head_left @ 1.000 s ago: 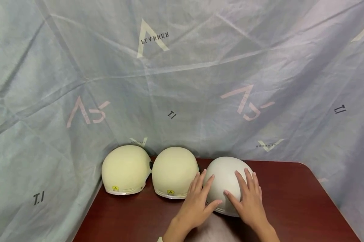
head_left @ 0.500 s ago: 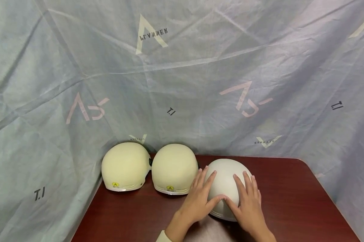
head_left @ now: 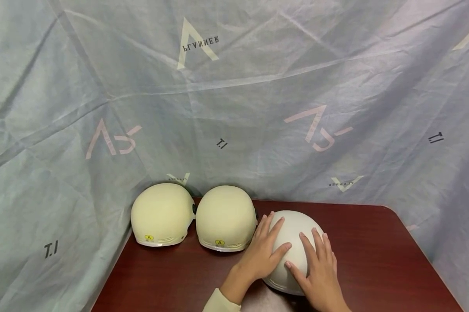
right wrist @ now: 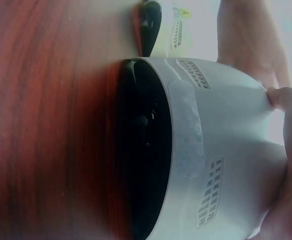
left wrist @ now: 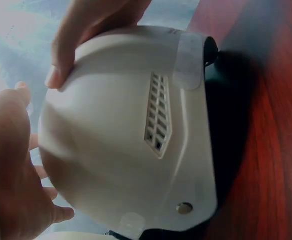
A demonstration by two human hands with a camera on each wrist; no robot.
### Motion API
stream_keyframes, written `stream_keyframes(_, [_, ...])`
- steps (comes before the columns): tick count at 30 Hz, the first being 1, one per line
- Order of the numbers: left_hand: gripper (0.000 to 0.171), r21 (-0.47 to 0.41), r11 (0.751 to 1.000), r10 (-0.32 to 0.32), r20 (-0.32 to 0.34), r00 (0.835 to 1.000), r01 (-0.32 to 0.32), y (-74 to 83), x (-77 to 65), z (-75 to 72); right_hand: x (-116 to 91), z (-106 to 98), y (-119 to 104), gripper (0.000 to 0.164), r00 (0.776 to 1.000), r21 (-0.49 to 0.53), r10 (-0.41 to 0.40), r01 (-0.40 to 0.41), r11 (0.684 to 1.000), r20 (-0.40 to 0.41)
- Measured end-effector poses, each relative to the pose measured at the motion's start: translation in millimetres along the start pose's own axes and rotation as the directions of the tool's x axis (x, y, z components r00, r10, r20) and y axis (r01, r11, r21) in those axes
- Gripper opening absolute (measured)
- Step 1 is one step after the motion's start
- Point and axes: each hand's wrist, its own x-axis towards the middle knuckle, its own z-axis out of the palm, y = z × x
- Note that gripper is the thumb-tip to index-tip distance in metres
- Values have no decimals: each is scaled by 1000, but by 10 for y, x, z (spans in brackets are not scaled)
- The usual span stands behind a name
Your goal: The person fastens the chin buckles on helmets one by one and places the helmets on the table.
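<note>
A white helmet (head_left: 294, 229) sits low on the front part of the table, upside dome up. My left hand (head_left: 259, 255) lies on its left side, fingers spread over the dome and thumb pointing inward. On the right side, my right hand (head_left: 320, 268) rests with fingers fanned out the same way. The thumbs are apart. In the left wrist view, a slotted vent and a round rivet show on the helmet shell (left wrist: 105, 130). Seen from the right wrist, the dark inside of the helmet (right wrist: 186, 130) faces the table, with a translucent strip along its front edge.
Two cream helmets, one at far left (head_left: 162, 214) and one beside it (head_left: 224, 216), stand in a row at the back of the dark red table (head_left: 378, 260). Each has a yellow sticker low on its shell. A grey printed cloth (head_left: 250, 112) hangs behind and at the sides.
The white helmet has slid toward me, away from the back edge, with both hands moving along on it. The thumbs met half a second ago and are now separated. The cream helmets stayed put.
</note>
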Motion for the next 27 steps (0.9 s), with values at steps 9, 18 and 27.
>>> stream_keyframes(9, [61,-37,999,0,-90,996,-3,-22,30,130,-98,21,-89,91,998,-4,-33,33,999,-46])
stream_keyframes(18, [55,18,999,53,-265,963,-50,-14,-24,218,-92,11,-65,91,993,23,-80,83,996,-84])
stream_keyframes(27, [53,17,998,65,-280,958,-63,20,-77,237,-49,-120,-35,77,999,88,-40,40,995,5])
